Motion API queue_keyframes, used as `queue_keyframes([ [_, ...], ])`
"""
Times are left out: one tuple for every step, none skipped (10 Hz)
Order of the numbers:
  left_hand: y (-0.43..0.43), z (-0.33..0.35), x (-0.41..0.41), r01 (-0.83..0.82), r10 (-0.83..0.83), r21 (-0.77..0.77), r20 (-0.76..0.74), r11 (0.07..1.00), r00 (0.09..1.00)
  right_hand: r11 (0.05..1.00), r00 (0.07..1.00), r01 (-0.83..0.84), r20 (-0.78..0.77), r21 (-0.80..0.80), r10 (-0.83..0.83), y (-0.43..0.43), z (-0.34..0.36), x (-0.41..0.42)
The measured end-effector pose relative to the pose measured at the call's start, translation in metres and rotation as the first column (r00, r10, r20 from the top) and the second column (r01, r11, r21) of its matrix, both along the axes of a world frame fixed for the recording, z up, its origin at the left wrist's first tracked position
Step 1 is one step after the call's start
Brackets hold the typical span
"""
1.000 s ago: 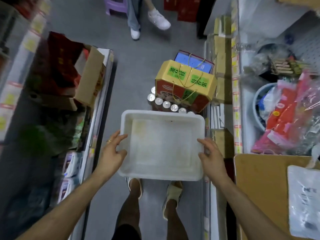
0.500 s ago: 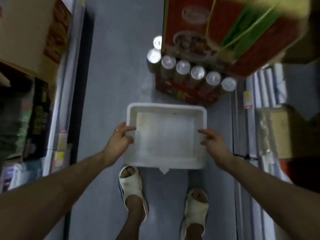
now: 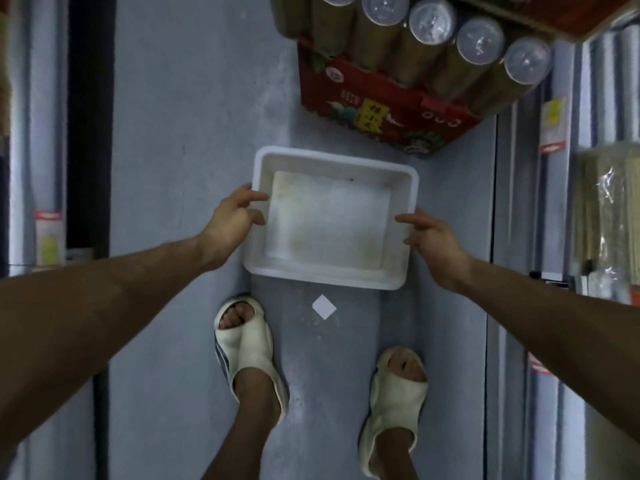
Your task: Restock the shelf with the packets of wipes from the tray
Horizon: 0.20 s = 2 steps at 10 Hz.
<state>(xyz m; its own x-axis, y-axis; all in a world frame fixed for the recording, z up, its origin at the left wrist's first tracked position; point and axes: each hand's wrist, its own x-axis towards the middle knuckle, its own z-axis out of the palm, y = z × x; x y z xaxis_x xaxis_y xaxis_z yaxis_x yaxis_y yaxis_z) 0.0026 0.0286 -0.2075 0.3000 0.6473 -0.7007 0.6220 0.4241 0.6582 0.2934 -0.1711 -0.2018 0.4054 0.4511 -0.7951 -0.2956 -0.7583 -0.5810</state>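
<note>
The white plastic tray [image 3: 332, 271] sits low over the grey floor in front of my feet, and it is empty. No packets of wipes are in view. My left hand [image 3: 232, 220] grips the tray's left rim, with thumb and fingers curled over the edge. At the right rim, my right hand [image 3: 429, 240] has its thumb and fingers stretched out loosely, just touching the edge.
A red carton [image 3: 381, 112] holding several tall tubes with clear lids [image 3: 429, 19] stands just beyond the tray. Shelf edges with price tags [image 3: 552, 126] line both sides of the narrow aisle. A small white paper square [image 3: 323, 306] lies between the tray and my sandalled feet [image 3: 249, 348].
I have bent down and lowered the tray from waist height towards the floor. The upper shelves have left the view. My right hand's fingers have loosened at the rim.
</note>
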Motion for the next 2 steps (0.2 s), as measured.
queue_keyframes([
  [-0.023, 0.008, -0.01, 0.068, -0.068, 0.005, -0.068, 0.998, 0.995, 1.0, 0.998, 0.025, 0.055, -0.01, -0.024, -0.011, 0.016, -0.01],
  [-0.077, 0.064, -0.05, 0.142, -0.165, -0.134, -0.181, 0.981, 0.969, 0.987, 0.99, 0.13, 0.061, -0.092, -0.125, -0.027, 0.098, -0.035],
])
